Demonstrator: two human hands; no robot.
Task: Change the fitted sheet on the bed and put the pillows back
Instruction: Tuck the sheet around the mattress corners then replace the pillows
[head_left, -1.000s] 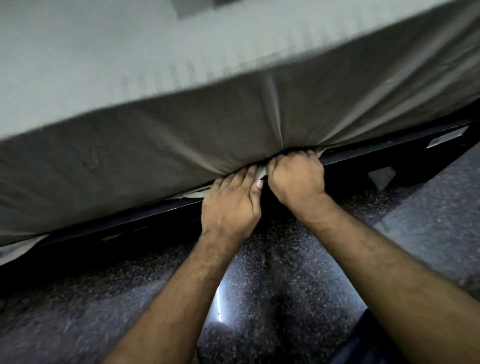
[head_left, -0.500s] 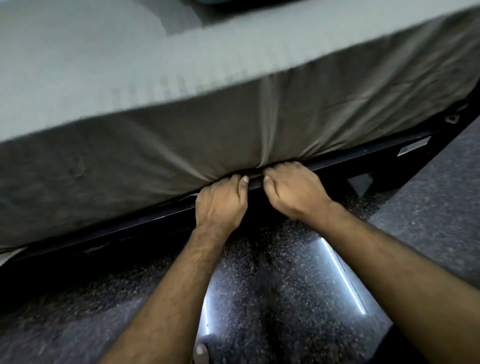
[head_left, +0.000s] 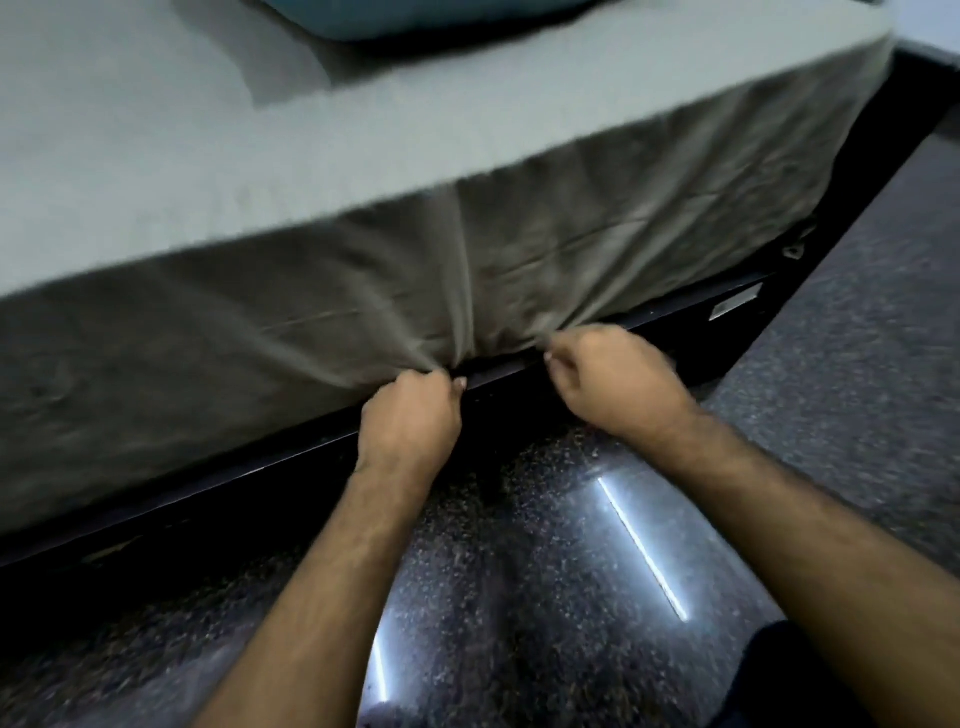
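Dark speckled floor runs along the side of a bed, with bright strips of light reflected in its polish. Above it a black bed frame carries the mattress, which is covered by a pale grey-green sheet that lies flat on top and hangs down the near side. At the lower edge of that side the cloth is gathered into two sets of creases that fan upward. The left hand is clenched round the sheet's bottom edge just above the frame, its thumb nail showing toward the right. The right hand is close beside it, fingers curled and pinching the same edge. Both forearms reach up from the bottom of the view. A blue pillow lies on the bed at the top of the view, partly cut off.
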